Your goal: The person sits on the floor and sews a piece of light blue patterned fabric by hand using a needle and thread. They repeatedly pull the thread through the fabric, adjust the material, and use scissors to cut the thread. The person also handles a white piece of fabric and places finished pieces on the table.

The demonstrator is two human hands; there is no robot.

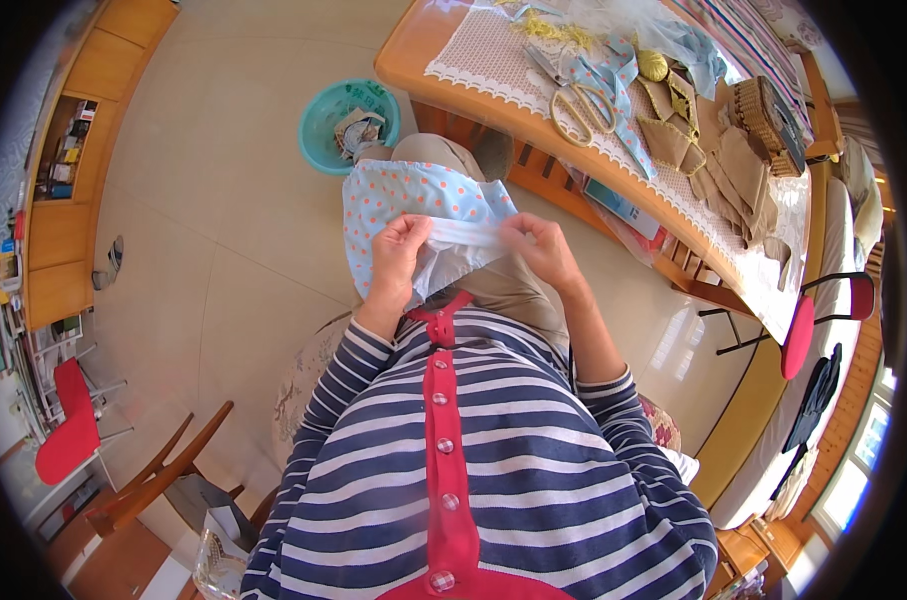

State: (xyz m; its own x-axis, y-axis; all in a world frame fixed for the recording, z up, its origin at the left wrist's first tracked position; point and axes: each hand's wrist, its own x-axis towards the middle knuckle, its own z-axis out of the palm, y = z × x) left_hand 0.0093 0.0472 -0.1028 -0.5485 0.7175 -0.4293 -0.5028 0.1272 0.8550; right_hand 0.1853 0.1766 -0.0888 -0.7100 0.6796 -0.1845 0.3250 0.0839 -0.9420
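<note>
A light blue fabric piece with orange polka dots lies over my lap, its paler underside showing near my hands. My left hand pinches one end of a folded edge of this fabric between thumb and fingers. At the other end of the edge, my right hand grips the fabric, slightly blurred. The folded edge stretches nearly straight between the two hands. On the table to the upper right lie scissors with cream handles, a dotted fabric strip and a yellow yarn ball.
A teal plastic basin holding scraps stands on the floor beside the table. Brown fabric pieces and a woven basket lie farther right on the tabletop. A red-seated folding chair stands at the right, a wooden cabinet at the left.
</note>
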